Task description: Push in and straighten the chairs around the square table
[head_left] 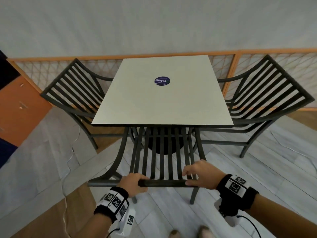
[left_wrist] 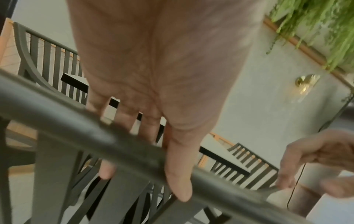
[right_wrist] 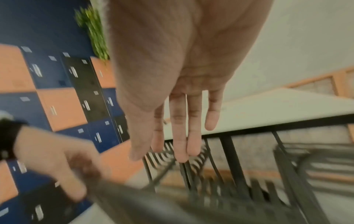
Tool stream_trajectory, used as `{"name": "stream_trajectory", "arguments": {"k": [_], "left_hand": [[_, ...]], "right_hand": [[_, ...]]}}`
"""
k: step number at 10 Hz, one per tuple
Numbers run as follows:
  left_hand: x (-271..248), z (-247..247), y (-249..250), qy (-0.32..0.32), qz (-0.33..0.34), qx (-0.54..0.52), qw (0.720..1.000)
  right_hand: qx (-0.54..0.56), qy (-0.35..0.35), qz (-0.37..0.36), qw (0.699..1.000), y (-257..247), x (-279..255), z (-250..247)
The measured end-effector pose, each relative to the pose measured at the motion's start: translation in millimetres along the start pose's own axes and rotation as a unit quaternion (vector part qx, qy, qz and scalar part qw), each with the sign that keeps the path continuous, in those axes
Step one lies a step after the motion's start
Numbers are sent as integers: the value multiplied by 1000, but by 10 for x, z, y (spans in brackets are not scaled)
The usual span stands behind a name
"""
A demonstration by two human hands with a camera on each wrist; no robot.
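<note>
A square white table (head_left: 163, 103) stands between three dark slatted chairs. The near chair (head_left: 161, 152) faces the table squarely, its seat tucked under the near edge. My left hand (head_left: 133, 183) grips that chair's top rail (head_left: 164, 183) left of centre, fingers over it and thumb in front (left_wrist: 178, 181). My right hand (head_left: 197, 174) hovers at the rail's right end with fingers straight (right_wrist: 180, 136), holding nothing. The left chair (head_left: 72, 86) and right chair (head_left: 267, 93) sit at the table's sides, backs angled outward.
A round blue sticker (head_left: 162, 81) marks the tabletop. A wooden lattice fence (head_left: 253, 66) runs behind the table. Orange and blue lockers (head_left: 20, 109) stand at the left. A thin white cable (head_left: 68, 162) trails over the floor. My feet (head_left: 188, 233) are just behind the near chair.
</note>
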State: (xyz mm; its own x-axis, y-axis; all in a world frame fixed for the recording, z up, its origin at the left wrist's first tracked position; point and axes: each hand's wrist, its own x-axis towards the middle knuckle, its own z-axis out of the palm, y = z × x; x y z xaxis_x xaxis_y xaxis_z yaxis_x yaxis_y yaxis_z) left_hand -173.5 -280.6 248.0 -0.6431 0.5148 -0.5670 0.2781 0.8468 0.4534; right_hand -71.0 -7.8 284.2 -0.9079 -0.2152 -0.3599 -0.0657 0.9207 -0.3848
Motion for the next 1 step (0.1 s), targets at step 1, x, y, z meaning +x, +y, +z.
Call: {"name": "stream_trajectory", "arguments": {"k": [1], "left_hand": [[-70, -59, -16, 2, 9, -95, 995]], "right_hand": [[35, 95, -41, 994, -88, -264, -671]]}}
